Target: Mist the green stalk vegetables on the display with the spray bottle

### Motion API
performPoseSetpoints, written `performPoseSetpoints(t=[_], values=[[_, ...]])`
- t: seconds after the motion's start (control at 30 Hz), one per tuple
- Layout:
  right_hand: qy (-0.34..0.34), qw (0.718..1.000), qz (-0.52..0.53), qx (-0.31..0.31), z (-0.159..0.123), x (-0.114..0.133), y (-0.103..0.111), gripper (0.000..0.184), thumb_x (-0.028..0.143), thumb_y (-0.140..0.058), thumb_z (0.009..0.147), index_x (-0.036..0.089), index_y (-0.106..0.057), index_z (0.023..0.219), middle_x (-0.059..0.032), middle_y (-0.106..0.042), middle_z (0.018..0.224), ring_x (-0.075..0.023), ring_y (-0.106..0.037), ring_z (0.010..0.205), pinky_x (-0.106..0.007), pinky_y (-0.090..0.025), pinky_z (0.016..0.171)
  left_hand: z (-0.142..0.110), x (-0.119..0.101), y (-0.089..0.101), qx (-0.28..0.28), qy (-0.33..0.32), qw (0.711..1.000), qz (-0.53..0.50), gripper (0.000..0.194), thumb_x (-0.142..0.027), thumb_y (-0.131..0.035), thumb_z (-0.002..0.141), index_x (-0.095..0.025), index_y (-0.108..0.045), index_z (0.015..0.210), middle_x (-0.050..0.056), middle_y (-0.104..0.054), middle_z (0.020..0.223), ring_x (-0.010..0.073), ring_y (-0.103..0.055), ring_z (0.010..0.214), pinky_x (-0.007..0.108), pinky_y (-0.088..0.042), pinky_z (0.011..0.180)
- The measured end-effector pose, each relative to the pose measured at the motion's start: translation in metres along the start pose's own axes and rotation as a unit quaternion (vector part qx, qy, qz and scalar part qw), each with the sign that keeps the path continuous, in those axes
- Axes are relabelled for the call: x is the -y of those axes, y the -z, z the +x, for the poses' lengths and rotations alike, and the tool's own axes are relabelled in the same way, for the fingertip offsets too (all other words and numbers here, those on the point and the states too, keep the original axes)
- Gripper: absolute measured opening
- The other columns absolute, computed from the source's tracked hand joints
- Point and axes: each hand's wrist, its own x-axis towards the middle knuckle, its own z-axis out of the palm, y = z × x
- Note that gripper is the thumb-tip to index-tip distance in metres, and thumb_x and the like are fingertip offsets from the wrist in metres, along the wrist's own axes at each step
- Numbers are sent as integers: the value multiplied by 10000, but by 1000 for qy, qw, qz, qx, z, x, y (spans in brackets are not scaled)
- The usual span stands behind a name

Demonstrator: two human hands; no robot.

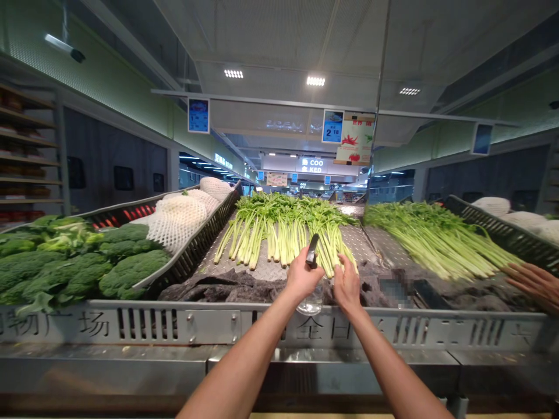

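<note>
My left hand [303, 274] is closed around the neck of a spray bottle [310, 304] with a black head and a clear body, held upright over the front edge of the display. Just to its right, my right hand [348, 283] reaches to the cut ends of the celery, fingers stretched out and apart, at or touching the nearest stalks. The celery [279, 235] lies in a wide row on a sloped metal shelf, leaves to the back and pale stalk ends toward me. Dark crumpled cloth [227, 286] lies along the shelf's front.
Broccoli [126, 270] fills the left side, beside a black crate wall [201, 244] and net-wrapped white produce [179, 212]. A grey slatted rail [213, 326] runs across the front. On the right, a mirror [419, 186] reflects the celery and a hand. Price signs [332, 126] hang above.
</note>
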Motion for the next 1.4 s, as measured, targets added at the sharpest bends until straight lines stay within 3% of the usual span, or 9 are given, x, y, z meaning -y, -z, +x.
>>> performPoseSetpoints(t=[0.43, 0.57, 0.7, 1.17, 1.3, 1.37, 1.4], values=[[32, 989, 137, 55, -35, 50, -20, 403, 342, -254, 804, 134, -503, 1042, -101, -545, 1058, -179, -477, 1009, -344, -361, 865, 1, 4, 22, -60, -28, 998, 14, 341, -190, -528, 592, -190, -506, 932, -41, -491, 633, 85, -432, 557, 193, -343, 535], [-3, 981, 181, 73, -48, 63, -29, 441, 363, -226, 817, 130, -485, 1088, -102, -554, 1068, -174, -488, 1016, -320, -379, 850, -1, 7, 23, -70, -39, 996, 39, 301, -196, -502, 608, -195, -503, 909, -39, -490, 638, 90, -431, 562, 196, -335, 534], [-12, 974, 210, 79, -53, 64, -37, 440, 366, -211, 827, 147, -473, 1105, -93, -555, 1064, -172, -489, 1011, -336, -367, 863, -3, 12, 24, -77, -38, 995, 54, 368, -206, -503, 611, -205, -483, 979, -13, -536, 739, 113, -469, 637, 211, -342, 570], [-46, 973, 210, 85, -52, 51, -47, 453, 383, -227, 812, 130, -498, 1073, -103, -559, 1063, -184, -496, 1003, -337, -365, 860, -4, 11, 22, -73, -28, 993, 90, 402, -213, -493, 620, -212, -461, 1022, 7, -546, 795, 152, -498, 747, 240, -358, 633], [-61, 973, 219, 43, -43, 70, -29, 425, 387, -326, 777, 133, -484, 1079, -115, -543, 1073, -204, -497, 990, -377, -373, 853, -5, 13, 30, -85, -12, 993, 78, 400, -214, -498, 621, -208, -459, 1020, 1, -541, 786, 142, -492, 718, 228, -352, 602], [-35, 966, 257, 0, -43, 85, -2, 387, 359, -376, 765, 149, -486, 1071, -109, -556, 1031, -210, -517, 941, -398, -396, 817, -5, 15, 37, -99, -7, 993, 71, 391, -195, -494, 619, -203, -462, 1009, -5, -538, 765, 127, -483, 679, 215, -343, 574], [-5, 958, 288, 19, -47, 92, 16, 361, 334, -381, 775, 173, -483, 1082, -98, -560, 1014, -209, -527, 918, -400, -413, 791, -5, 16, 41, -105, -5, 992, 70, 384, -185, -491, 618, -202, -465, 1001, -8, -535, 754, 121, -476, 658, 210, -336, 561]])
